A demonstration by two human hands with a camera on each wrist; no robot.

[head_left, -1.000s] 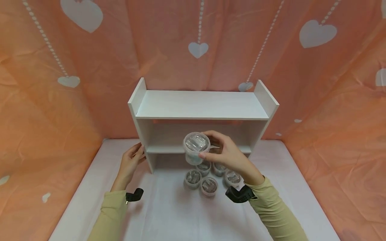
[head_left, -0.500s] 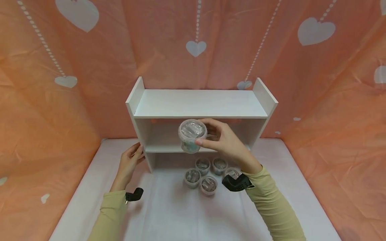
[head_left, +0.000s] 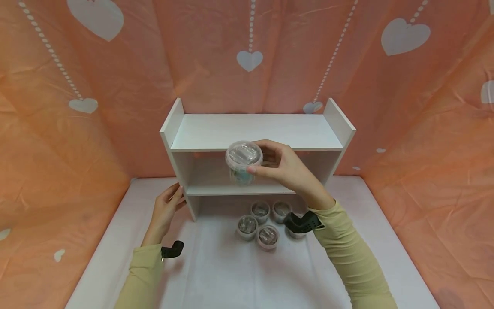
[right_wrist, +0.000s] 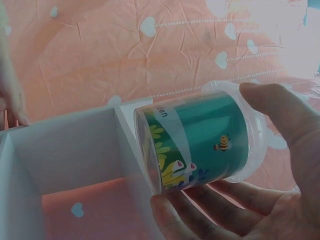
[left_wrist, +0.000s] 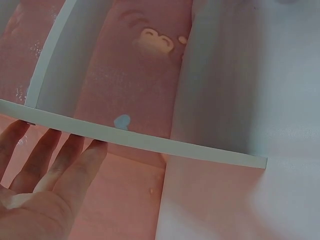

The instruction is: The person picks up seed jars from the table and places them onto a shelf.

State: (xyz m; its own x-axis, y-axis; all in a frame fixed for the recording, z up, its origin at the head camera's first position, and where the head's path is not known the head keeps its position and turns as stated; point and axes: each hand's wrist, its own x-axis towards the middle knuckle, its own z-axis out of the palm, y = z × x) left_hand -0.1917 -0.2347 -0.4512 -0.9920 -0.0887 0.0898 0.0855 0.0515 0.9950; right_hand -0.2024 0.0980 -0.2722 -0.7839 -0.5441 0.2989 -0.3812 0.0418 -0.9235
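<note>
My right hand [head_left: 287, 167] grips a clear plastic tub [head_left: 243, 161] with a lid, thumb on the near side and fingers round the far side. In the right wrist view the tub [right_wrist: 200, 137] shows a teal label with a bee and flowers. It is held up in front of the white shelf unit [head_left: 254, 131], overlapping the edge of the top board. My left hand [head_left: 164, 212] is at the outer face of the shelf's left side panel. In the left wrist view its straight fingers [left_wrist: 65, 165] touch that panel [left_wrist: 150, 142].
Several similar lidded tubs [head_left: 267, 237] stand grouped on the white-covered table [head_left: 224, 279] in front of the shelf's bottom opening; the right wrist camera [head_left: 303, 222] hides part of one. Orange cloth [head_left: 216, 77] with white hearts hangs behind and at both sides.
My right hand has lifted the tub upward and slightly left, from over the grouped tubs to the height of the top board. The left hand has stayed at the side panel.
</note>
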